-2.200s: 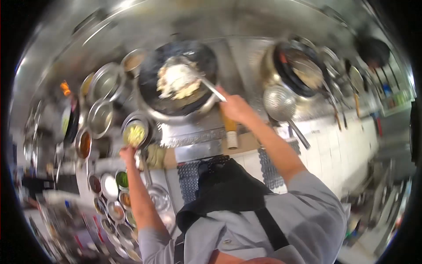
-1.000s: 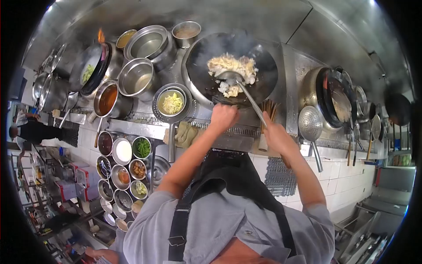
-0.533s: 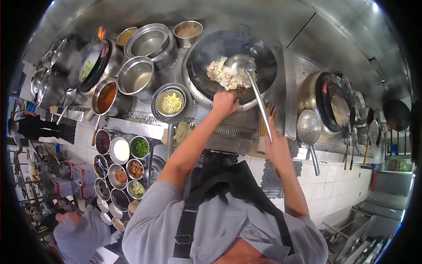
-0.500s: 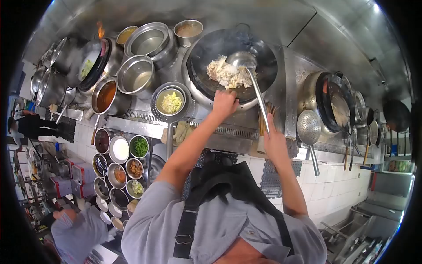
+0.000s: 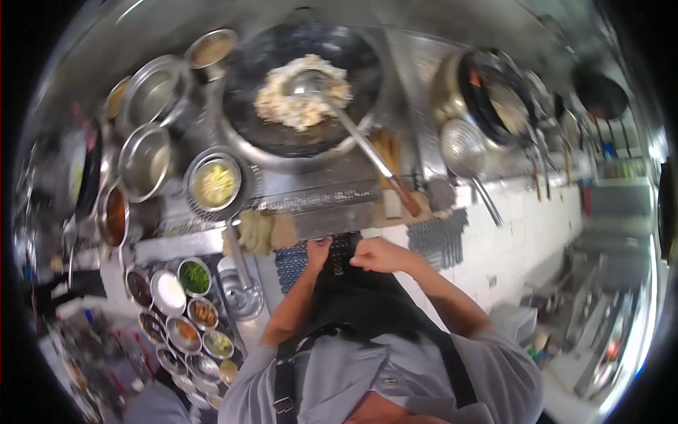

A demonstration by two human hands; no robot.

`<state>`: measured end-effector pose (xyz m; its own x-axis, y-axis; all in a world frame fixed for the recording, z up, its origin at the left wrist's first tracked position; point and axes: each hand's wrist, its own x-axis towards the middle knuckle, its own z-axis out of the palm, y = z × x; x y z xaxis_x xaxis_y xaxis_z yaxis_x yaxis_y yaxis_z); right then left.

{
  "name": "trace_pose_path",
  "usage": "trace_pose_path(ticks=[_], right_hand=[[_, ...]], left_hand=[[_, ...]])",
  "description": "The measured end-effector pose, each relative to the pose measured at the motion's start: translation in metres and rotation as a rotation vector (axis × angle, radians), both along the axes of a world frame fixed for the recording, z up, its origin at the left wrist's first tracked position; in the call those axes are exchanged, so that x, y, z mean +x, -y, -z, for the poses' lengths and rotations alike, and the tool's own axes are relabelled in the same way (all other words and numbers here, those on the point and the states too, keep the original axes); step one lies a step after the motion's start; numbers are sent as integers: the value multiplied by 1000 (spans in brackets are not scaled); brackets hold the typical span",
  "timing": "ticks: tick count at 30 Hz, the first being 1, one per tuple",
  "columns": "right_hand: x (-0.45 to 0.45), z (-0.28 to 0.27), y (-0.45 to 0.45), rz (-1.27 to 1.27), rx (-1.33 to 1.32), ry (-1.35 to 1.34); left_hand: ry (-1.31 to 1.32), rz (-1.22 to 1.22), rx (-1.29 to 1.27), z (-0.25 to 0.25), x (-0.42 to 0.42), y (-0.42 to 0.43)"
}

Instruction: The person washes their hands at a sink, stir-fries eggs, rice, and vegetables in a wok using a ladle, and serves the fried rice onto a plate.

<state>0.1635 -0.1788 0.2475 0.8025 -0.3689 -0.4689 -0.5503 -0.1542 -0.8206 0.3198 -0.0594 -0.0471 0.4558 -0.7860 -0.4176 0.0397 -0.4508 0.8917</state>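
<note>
Both hands are drawn back from the stove, in front of the black apron (image 5: 353, 297). My left hand (image 5: 318, 252) is curled at the apron's left side, its fingers partly hidden. My right hand (image 5: 378, 255) is closed in a loose fist at the apron's right side; whether either hand grips the cloth cannot be made out. A ladle (image 5: 357, 134) lies in the large wok (image 5: 247, 85), untouched by either hand. Its bowl rests on the fried rice (image 5: 286, 106), and its wooden handle end sticks out over the front edge of the stove.
A strainer with a bowl of yellowish shreds (image 5: 214, 185) stands left of the wok. Metal pots (image 5: 146, 162) sit further left, ingredient bowls (image 5: 194, 275) below them. A perforated skimmer (image 5: 462, 147) and a second wok (image 5: 498, 99) are to the right. A folded cloth (image 5: 255, 232) lies on the stove's front edge.
My right hand has let go of the ladle, and my left hand has left the wok's rim. Both have come back to the apron. The view has turned, and the rice lies more spread out.
</note>
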Motion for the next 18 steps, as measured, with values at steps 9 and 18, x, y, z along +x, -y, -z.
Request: trace_pose_path(ticks=[9, 18], right_hand=[[-12, 192, -43, 774, 656, -331], [13, 188, -65, 718, -223, -7]], left_hand=[[-108, 157, 128, -67, -6, -13], [-1322, -397, -253, -66, -63, -15]])
